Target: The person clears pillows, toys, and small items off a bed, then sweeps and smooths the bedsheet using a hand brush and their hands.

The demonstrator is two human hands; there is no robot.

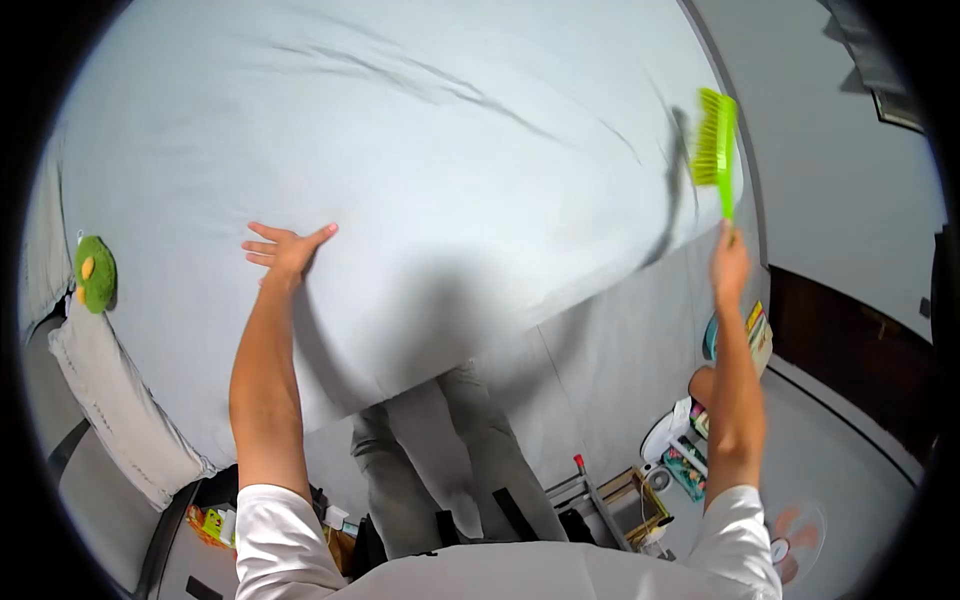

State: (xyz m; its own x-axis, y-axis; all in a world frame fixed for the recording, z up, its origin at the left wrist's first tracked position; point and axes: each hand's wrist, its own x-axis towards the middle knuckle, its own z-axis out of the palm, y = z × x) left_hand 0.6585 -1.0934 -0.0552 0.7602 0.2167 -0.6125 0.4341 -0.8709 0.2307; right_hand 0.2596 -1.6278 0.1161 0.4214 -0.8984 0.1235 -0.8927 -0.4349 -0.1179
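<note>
My right hand (730, 268) grips the handle of a bright green bed brush (716, 140), raised at the right edge of the bed with its yellow-green bristles facing left. The brush is slightly blurred and casts a shadow on the sheet. Fingers spread, my left hand (282, 250) rests on the pale sheet (420, 190) left of the middle. Creases run across the sheet toward the far side. A green plush toy (95, 273) with yellow parts lies at the left edge of the bed.
A white ruffled pillow (125, 400) lies at the lower left. Below the bed's near side are a metal ladder-like frame (600, 505), a wooden box (640, 510) and several household items. A fan (790, 545) stands at lower right, near a dark wooden panel (850, 350).
</note>
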